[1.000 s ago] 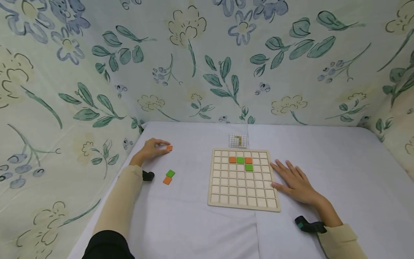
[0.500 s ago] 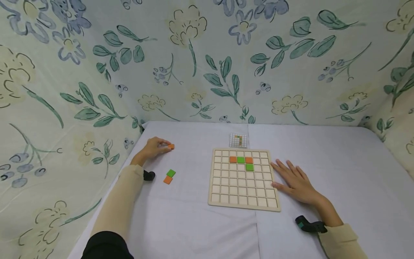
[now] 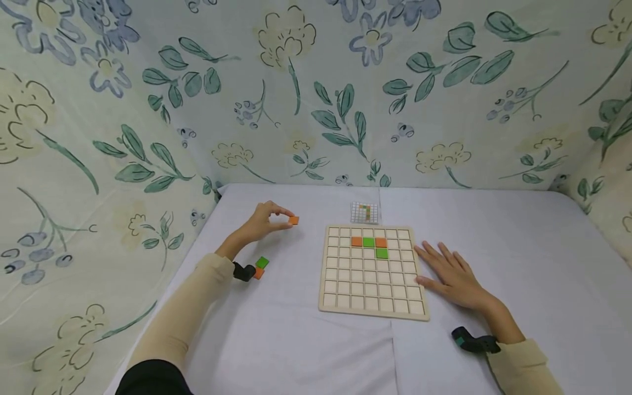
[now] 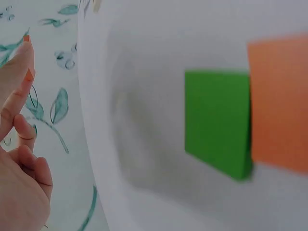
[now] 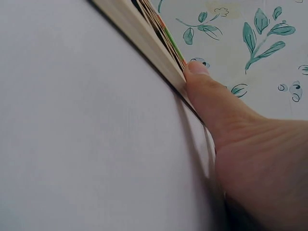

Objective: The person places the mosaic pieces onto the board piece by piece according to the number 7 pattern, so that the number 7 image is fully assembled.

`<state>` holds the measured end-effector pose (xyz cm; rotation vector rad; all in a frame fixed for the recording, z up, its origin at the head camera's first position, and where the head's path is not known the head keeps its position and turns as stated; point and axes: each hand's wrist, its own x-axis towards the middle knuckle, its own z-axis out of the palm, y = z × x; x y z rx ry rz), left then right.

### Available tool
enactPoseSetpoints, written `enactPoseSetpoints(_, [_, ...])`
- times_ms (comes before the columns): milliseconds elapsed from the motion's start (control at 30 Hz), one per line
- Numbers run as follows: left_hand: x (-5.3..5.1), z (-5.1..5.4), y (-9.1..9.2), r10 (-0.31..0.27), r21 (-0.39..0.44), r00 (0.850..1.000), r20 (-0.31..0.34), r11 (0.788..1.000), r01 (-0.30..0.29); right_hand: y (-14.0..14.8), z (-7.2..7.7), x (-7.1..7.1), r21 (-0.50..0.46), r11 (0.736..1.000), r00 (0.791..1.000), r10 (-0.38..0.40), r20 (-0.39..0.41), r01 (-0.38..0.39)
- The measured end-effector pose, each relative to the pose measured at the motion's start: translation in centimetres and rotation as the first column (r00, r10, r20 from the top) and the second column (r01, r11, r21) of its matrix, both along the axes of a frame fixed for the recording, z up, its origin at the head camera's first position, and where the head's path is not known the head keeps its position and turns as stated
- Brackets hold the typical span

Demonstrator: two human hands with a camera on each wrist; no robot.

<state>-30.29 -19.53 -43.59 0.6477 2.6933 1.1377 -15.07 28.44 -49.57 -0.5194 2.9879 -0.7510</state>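
On the white cloth (image 3: pixel 296 345), a pale wooden grid board (image 3: pixel 373 313) is holding four square orange and green tiles (image 3: pixel 368 242), the right hand (image 3: pixel 454 280) resting spread against its edge. Left of it, the left hand (image 3: pixel 269 222) is pinching another orange tile (image 3: pixel 293 220), while two loose tiles (image 3: pixel 262 263), green and orange, are waiting.

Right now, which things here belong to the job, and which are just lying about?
Likely job:
left hand pinching an orange square tile
right hand touching the wooden grid board
its four tiles
loose green tile, loose orange tile
printed grid card

Background:
floral backdrop
white tablecloth
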Motion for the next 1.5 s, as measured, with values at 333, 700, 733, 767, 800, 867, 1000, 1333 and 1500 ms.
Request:
enactPoseSetpoints(333, [2.0, 0.6, 5.0, -0.058, 0.026, 0.998, -0.038, 0.998, 0.059, 0.1, 0.0, -0.2, 0.010, 1.000, 1.000, 0.004, -0.004, -0.004])
enactPoseSetpoints(700, [4.5, 1.0, 9.7, -0.083, -0.010, 0.995, -0.052, 0.997, 0.082, 0.2, 0.2, -0.1, 0.002, 1.000, 1.000, 0.005, 0.000, -0.005])
enactPoseSetpoints(733, [4.7, 1.0, 10.1, -0.081, -0.006, 0.996, -0.039, 0.997, 0.081, 0.2, 0.1, -0.1, 0.001, 1.000, 1.000, 0.005, -0.001, -0.005])
enactPoseSetpoints(767, [4.9, 1.0, 10.5, -0.081, -0.007, 0.996, -0.030, 0.997, 0.081, 0.2, 0.1, -0.1, 0.003, 1.000, 1.000, 0.005, -0.003, -0.005])
enactPoseSetpoints(800, [5.1, 1.0, 10.9, -0.081, -0.005, 0.996, -0.022, 0.997, 0.081, 0.2, 0.0, -0.1, 0.003, 1.000, 1.000, 0.004, -0.003, -0.004])
enactPoseSetpoints(867, [5.5, 0.9, 11.7, -0.077, -0.006, 0.997, -0.015, 0.997, 0.077, 0.2, -0.1, -0.1, 0.004, 1.000, 1.000, 0.005, -0.004, -0.005])
enactPoseSetpoints(1000, [6.3, 0.9, 13.5, -0.086, -0.025, 0.996, -0.035, 0.996, 0.085, 0.2, -0.1, -0.1, 0.006, 1.000, 1.000, 0.004, 0.000, -0.004])
enactPoseSetpoints(1333, [7.6, 0.2, 17.4, -0.088, -0.056, 0.995, -0.053, 0.995, 0.085, 0.2, -0.2, -0.2, 0.015, 1.000, 1.000, 0.002, 0.001, -0.002])
enactPoseSetpoints(1500, [8.0, -0.4, 19.0, -0.103, -0.095, 0.992, -0.079, 0.991, 0.096, 0.2, -0.2, -0.1, 0.013, 1.000, 1.000, 0.004, -0.001, -0.004])
